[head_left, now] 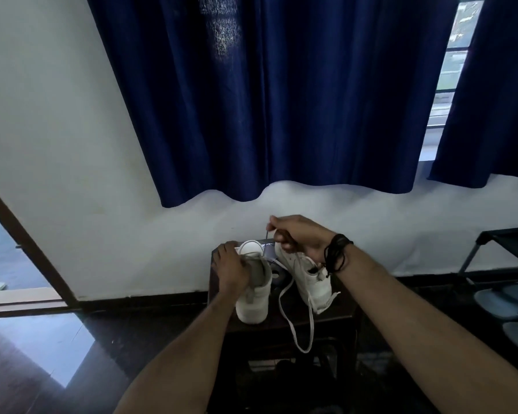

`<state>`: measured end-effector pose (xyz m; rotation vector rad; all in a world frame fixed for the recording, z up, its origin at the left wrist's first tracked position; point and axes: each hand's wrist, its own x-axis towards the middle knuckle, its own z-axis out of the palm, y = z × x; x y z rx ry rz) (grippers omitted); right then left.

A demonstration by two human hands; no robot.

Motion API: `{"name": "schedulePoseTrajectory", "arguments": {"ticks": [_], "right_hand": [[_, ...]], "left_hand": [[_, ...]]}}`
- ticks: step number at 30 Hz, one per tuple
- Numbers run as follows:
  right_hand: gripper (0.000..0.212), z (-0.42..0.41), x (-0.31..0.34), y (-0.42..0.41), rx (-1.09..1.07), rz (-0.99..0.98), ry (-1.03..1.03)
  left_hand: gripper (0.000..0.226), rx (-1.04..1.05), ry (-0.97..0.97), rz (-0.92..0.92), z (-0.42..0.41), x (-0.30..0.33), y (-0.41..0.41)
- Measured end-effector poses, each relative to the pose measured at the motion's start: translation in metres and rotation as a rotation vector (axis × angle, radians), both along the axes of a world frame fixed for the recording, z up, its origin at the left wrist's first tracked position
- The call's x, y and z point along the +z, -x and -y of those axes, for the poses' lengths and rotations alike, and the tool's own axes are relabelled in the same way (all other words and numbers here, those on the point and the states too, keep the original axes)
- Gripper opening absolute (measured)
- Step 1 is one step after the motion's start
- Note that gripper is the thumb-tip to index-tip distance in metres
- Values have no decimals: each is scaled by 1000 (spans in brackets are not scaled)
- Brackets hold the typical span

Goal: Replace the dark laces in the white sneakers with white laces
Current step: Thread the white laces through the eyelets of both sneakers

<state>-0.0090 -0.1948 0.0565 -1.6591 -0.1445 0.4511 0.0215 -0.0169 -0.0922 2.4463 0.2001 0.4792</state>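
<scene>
A: Where are the 2 white leather sneakers sitting?

B: Both are resting on the small dark wooden surface at 6 o'clock of the view, below the navy blue curtain. The left white sneaker is standing heel toward the camera; the right white sneaker is lying tilted at its 3 o'clock side, just beside it.

A: What is the left hand doing?

B: It is curling its fingers over the collar of the left white sneaker, gripping it from the 9 o'clock side.

A: And the right hand?

B: It is hovering over the right white sneaker, fingers closed, pinching the thin dark lace and drawing it upward toward 12 o'clock. A black cord bracelet is wrapping that wrist.

A: Any white lace showing?

B: A flat white lace is hanging in a long loop from between the 2 sneakers, dropping past the surface's front edge toward 6 o'clock. Something small and grey is lying between the sneakers; I cannot tell what it is.

A: Anything else around?

B: A black metal rack is standing at 3 o'clock against the white wall.
</scene>
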Motion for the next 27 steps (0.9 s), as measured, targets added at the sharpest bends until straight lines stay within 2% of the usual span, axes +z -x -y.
{"name": "schedulePoseTrajectory", "arguments": {"ticks": [2, 4, 5, 7, 9, 11, 13, 17, 19, 22, 24, 25, 26, 27], "right_hand": [[29, -9, 9, 1, 23, 11, -105], [27, -18, 16, 2, 24, 30, -182], [26, -23, 18, 2, 9, 41, -219], [27, -29, 21, 3, -47, 58, -307], [28, -29, 23, 0, -115, 106, -317], [30, -19, 23, -5, -183, 188, -215], [31, -4, 17, -11, -238, 256, -52], [31, 24, -1, -17, -268, 360, 326], [30, 31, -15, -22, -194, 406, 584], [25, 22, -26, -17, -80, 374, 923], [41, 8, -26, -8, -90, 486, 1135], [54, -2, -25, -5, -46, 551, 1119], [60, -11, -22, -2, 40, 553, 964], [59, -20, -18, 1, 141, 464, 727]], "left_hand": [[45, 21, 151, 114, 5, 16, 12], [19, 39, 288, 277, 16, 37, 29], [14, -53, 448, 271, 26, 52, 39], [45, -372, 846, 3, 46, 78, 50], [57, -572, 1091, -262, 50, 95, 55], [54, -624, 1079, -425, 31, 98, 59], [41, -649, 968, -464, 1, 98, 58], [29, -539, 789, -455, -52, 111, 57], [28, -461, 738, -427, -65, 117, 54], [26, -443, 578, -387, -61, 123, 51], [23, -459, 464, -363, -46, 127, 49], [21, -474, 410, -348, -37, 129, 48], [19, -491, 372, -321, -30, 129, 44], [18, -497, 346, -293, -25, 128, 41]]}}
